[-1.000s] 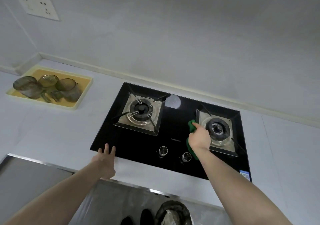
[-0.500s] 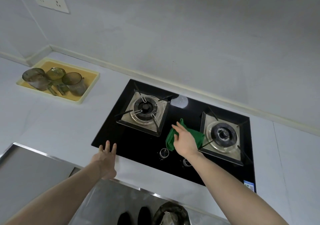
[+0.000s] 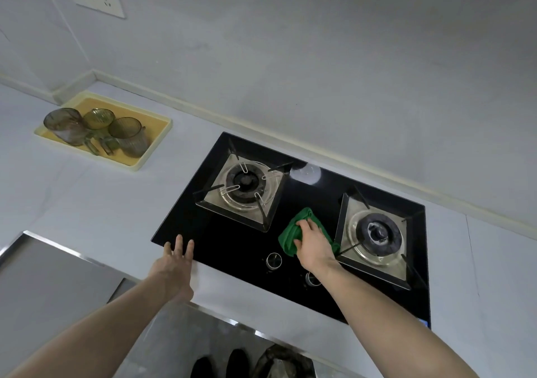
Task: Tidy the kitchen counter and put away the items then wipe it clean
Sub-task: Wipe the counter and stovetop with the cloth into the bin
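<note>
Wiping hob glass (image 3: 232,249) between burners | right hand (image 3: 312,247) pressing green cloth (image 3: 290,236), fingers clenched on its bunched top | left hand (image 3: 175,267) bracing near-left hob corner, fingers released, flat | cloth likely soft, light, best gripped by the bunch
</note>
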Motion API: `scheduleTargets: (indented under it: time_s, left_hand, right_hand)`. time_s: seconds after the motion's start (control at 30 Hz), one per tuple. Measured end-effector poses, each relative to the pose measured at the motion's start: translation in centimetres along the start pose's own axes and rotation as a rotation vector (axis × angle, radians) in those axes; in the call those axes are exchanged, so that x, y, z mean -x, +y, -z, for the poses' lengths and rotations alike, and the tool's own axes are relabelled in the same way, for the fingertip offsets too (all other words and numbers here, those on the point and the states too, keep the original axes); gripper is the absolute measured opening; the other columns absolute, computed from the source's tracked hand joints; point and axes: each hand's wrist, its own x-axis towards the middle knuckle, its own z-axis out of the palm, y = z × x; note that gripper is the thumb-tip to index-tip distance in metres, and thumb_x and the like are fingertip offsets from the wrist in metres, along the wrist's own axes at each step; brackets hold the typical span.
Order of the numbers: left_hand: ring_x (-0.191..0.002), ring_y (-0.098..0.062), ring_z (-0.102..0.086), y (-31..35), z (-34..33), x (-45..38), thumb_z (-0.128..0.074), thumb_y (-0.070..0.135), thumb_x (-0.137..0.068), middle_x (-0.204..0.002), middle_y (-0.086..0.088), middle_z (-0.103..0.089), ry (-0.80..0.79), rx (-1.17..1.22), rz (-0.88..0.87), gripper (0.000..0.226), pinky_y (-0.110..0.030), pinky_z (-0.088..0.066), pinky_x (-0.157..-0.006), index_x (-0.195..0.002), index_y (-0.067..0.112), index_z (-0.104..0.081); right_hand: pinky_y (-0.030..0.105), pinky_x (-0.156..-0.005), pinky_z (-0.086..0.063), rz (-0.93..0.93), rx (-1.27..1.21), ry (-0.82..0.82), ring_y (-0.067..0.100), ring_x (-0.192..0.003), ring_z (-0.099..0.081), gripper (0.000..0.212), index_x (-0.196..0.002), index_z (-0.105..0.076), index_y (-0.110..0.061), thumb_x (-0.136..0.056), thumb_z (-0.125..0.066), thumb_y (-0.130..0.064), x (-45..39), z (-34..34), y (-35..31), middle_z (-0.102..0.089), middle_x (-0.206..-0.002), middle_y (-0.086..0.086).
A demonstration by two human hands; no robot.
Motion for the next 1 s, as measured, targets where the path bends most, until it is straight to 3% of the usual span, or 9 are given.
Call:
scheduleTargets:
  time_s: [0.07,0.17,0.23,0.33,0.43,0.5,0.6,0.77,1.0]
  left_hand:
    - [-0.155,-0.041,0.004,0.2,-0.1,0.0,-0.061,0.023,-0.083,-0.167,-0.014,0.022,0.011,0.005,0.003,0.11,-0.037,-0.044,-0.112,-0.159,0.017,0.019]
    - [-0.155,-0.041,0.003,0.3,0.0,0.0,-0.061,0.023,-0.083,-0.167,-0.014,0.022,0.019,0.004,0.007,0.11,-0.035,-0.047,-0.109,-0.159,0.018,0.019]
    - [-0.155,-0.04,0.002,0.3,0.1,-0.1,-0.062,0.025,-0.084,-0.167,-0.013,0.021,0.017,-0.004,0.009,0.111,-0.034,-0.048,-0.107,-0.159,0.018,0.018]
    - [-0.156,-0.04,0.0,0.3,0.2,-0.3,-0.061,0.026,-0.083,-0.167,-0.013,0.02,0.017,-0.03,0.015,0.11,-0.033,-0.05,-0.104,-0.159,0.019,0.018]
    - [-0.156,-0.04,0.0,0.5,0.2,-0.3,-0.059,0.025,-0.082,-0.167,-0.013,0.02,0.002,-0.039,0.021,0.109,-0.033,-0.049,-0.104,-0.159,0.018,0.018]
    - [-0.156,-0.04,0.0,0.6,0.2,-0.2,-0.058,0.024,-0.082,-0.167,-0.014,0.02,0.001,-0.039,0.025,0.109,-0.034,-0.049,-0.104,-0.159,0.017,0.018]
    - [-0.155,-0.041,-0.001,0.7,0.2,-0.2,-0.059,0.024,-0.081,-0.167,-0.014,0.02,0.004,-0.041,0.028,0.109,-0.034,-0.048,-0.104,-0.159,0.017,0.018]
    - [-0.155,-0.041,-0.003,0.6,0.5,-0.4,-0.058,0.025,-0.081,-0.168,-0.014,0.018,-0.01,-0.042,0.03,0.109,-0.034,-0.047,-0.106,-0.16,0.017,0.017]
    - [-0.155,-0.041,-0.001,0.6,0.3,-0.1,-0.059,0.026,-0.081,-0.168,-0.014,0.019,0.005,-0.03,0.021,0.11,-0.033,-0.049,-0.104,-0.16,0.017,0.017]
  right_hand:
    - [0.045,-0.115,-0.041,0.026,-0.029,0.021,0.034,-0.142,-0.04,0.049,-0.146,-0.041,-0.024,-0.1,-0.055,-0.02,-0.8,0.5,0.1,-0.032,-0.161,0.01]
    - [0.043,-0.12,-0.035,0.081,-0.026,-0.055,0.035,-0.152,-0.023,0.062,-0.156,-0.031,-0.038,-0.102,-0.051,-0.015,-2.2,1.0,0.0,-0.007,-0.17,0.003]
    - [0.043,-0.122,-0.031,0.165,0.026,-0.071,0.032,-0.154,-0.021,0.06,-0.153,-0.038,-0.039,-0.102,-0.053,-0.012,-3.2,1.2,0.1,-0.004,-0.17,-0.001]
    - [0.045,-0.123,-0.029,0.243,0.11,-0.044,0.033,-0.152,-0.024,0.046,-0.141,-0.058,-0.033,-0.098,-0.062,-0.018,-3.7,2.8,0.3,-0.019,-0.168,-0.003]
    - [0.046,-0.117,-0.033,0.336,0.246,0.014,0.026,-0.147,-0.027,0.039,-0.131,-0.065,-0.034,-0.093,-0.064,-0.026,-3.4,5.0,-0.1,-0.032,-0.162,-0.008]
    - [0.046,-0.117,-0.032,0.441,0.305,0.019,0.023,-0.146,-0.026,0.052,-0.14,-0.057,-0.036,-0.091,-0.062,-0.022,-3.3,5.9,-0.5,-0.032,-0.162,-0.01]
    - [0.044,-0.118,-0.029,0.527,0.34,-0.1,0.02,-0.148,-0.022,0.069,-0.152,-0.041,-0.038,-0.092,-0.059,-0.012,-3.6,6.3,-1.4,-0.03,-0.163,-0.012]
    - [0.036,-0.105,-0.038,0.547,0.368,-0.088,0.017,-0.13,-0.045,0.03,-0.126,-0.069,-0.034,-0.097,-0.064,-0.026,-4.4,6.7,-2.2,-0.066,-0.127,-0.011]
    - [0.034,-0.089,-0.049,0.685,0.336,0.111,0.014,-0.102,-0.062,0.023,-0.116,-0.074,-0.028,-0.101,-0.058,-0.02,-3.1,10.0,2.1,-0.07,-0.108,-0.012]
